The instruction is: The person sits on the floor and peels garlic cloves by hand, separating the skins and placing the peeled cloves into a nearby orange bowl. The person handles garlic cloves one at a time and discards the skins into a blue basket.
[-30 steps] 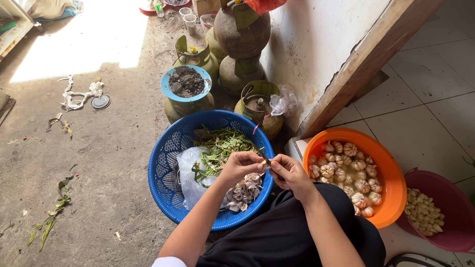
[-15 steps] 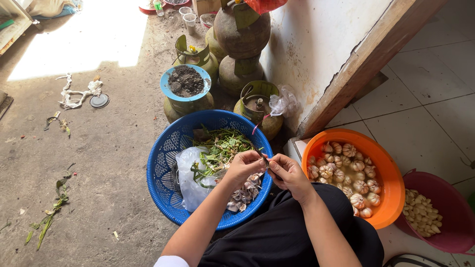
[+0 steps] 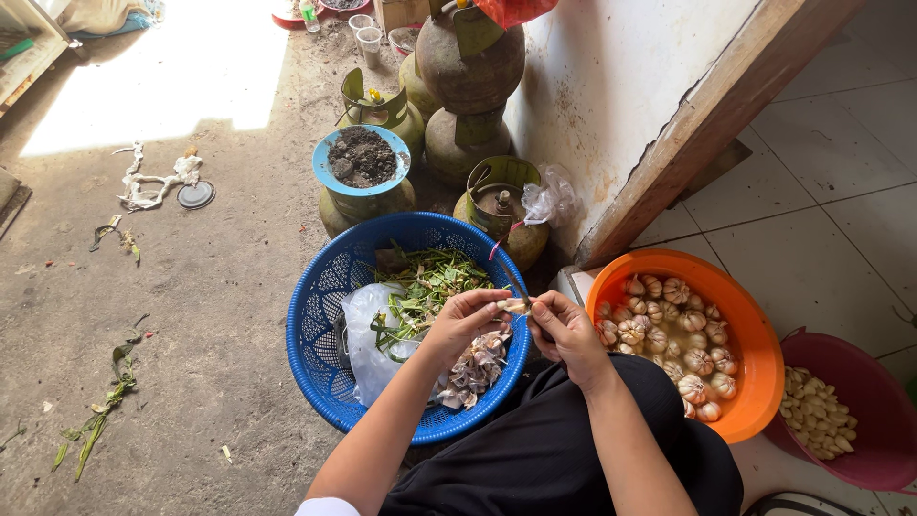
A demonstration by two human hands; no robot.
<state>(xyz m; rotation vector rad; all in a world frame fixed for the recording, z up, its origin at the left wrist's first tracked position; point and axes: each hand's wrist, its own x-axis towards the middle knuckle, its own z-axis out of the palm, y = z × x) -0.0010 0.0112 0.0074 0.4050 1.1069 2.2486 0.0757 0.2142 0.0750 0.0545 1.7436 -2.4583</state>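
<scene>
Here a blue basket [image 3: 320,334] sits on the concrete floor [image 3: 191,315], holding green stalks [image 3: 425,287], a clear plastic bag [image 3: 368,330] and a heap of papery skins [image 3: 478,368]. To its right, an orange basin [image 3: 755,334] holds whole garlic bulbs [image 3: 669,334] in water, beside a maroon basin [image 3: 874,382] of peeled cloves [image 3: 817,411]. Above the basket's rim, the left hand [image 3: 463,320] and the right hand [image 3: 568,330] pinch one small pale garlic clove [image 3: 513,306] between closed fingertips.
</scene>
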